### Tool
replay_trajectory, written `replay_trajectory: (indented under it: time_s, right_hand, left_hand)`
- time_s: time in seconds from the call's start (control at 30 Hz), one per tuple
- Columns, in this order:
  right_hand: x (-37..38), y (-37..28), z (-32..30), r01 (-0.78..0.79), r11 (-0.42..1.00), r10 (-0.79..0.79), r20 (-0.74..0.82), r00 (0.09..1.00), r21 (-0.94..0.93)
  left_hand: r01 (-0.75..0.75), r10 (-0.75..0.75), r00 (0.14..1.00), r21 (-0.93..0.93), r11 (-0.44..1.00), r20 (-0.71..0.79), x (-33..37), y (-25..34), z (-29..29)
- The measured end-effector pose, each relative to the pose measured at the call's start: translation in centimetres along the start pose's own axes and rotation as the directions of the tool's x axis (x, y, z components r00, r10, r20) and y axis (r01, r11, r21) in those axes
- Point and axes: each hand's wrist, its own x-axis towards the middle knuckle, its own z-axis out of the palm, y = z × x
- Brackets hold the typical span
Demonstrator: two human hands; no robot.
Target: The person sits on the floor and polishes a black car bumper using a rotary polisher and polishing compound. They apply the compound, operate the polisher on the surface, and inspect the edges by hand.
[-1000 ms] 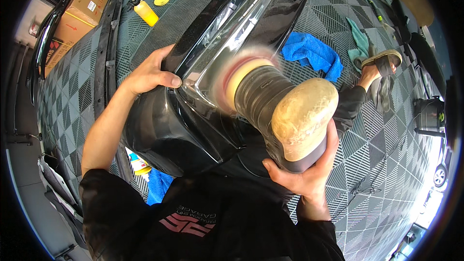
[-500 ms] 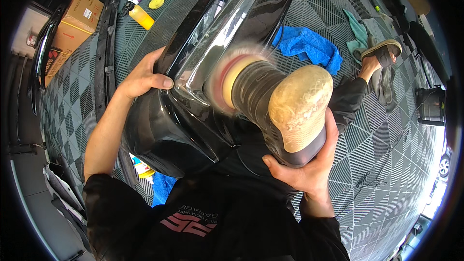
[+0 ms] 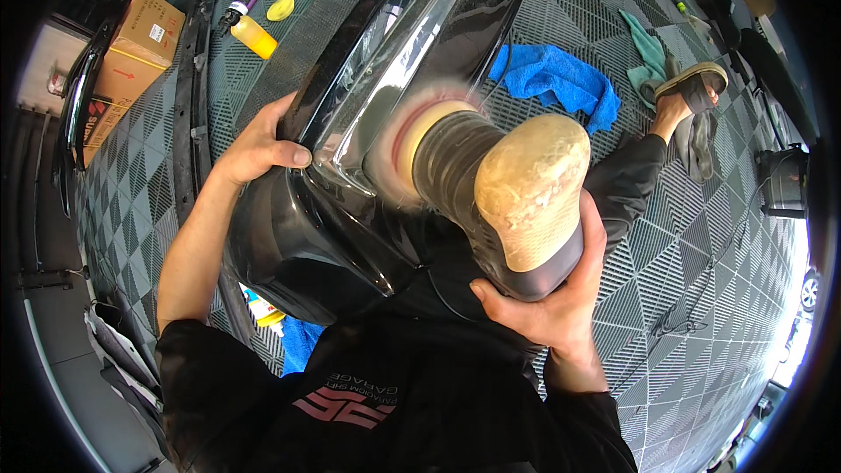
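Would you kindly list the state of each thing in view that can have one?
polisher: running, its pad blurred with spin against the panel.
black body panel: glossy, propped across the lap.
left hand: gripping the panel's edge.
right hand: cupping the polisher's rear.
yellow bottle: lying on its side, capped.
blue cloth: crumpled on the floor.
cardboard box: closed.

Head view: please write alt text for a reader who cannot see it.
A person's right hand holds a dusty polishing machine against a glossy black car bumper, which the left hand grips. A blue cloth lies on the tiled floor.
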Motion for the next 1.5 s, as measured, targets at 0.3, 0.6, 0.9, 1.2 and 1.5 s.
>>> replay_trajectory:
  time_s: [0.3,0.6,0.9,1.2,1.5]
  right_hand:
    - [0.7,1.7,-0.2,-0.042,0.994,0.048,-0.059,0.997,0.098]
    - [0.1,1.4,0.5,-0.024,0.988,0.026,-0.015,1.0,0.155]
    - [0.6,2.6,-0.1,-0.144,0.924,0.186,-0.089,0.978,0.355]
    - [-0.7,2.7,0.1,-0.102,0.955,0.112,-0.019,0.993,0.279]
    - [-0.7,3.4,0.7,-0.122,0.938,0.168,-0.117,0.979,0.325]
  left_hand:
    - [-0.001,0.001,0.999,-0.007,1.0,0.033,-0.2,-0.2,-0.2]
    - [0.026,-0.026,0.999,-0.019,0.999,0.021,0.0,-0.6,-0.2]
    - [0.047,-0.05,0.991,0.023,0.999,0.124,0.1,-1.3,-0.3]
    - [0.049,-0.045,0.992,-0.027,0.998,0.117,0.6,0.0,-0.7]
    - [0.076,-0.07,0.991,-0.047,0.996,0.111,0.3,0.2,-1.2]
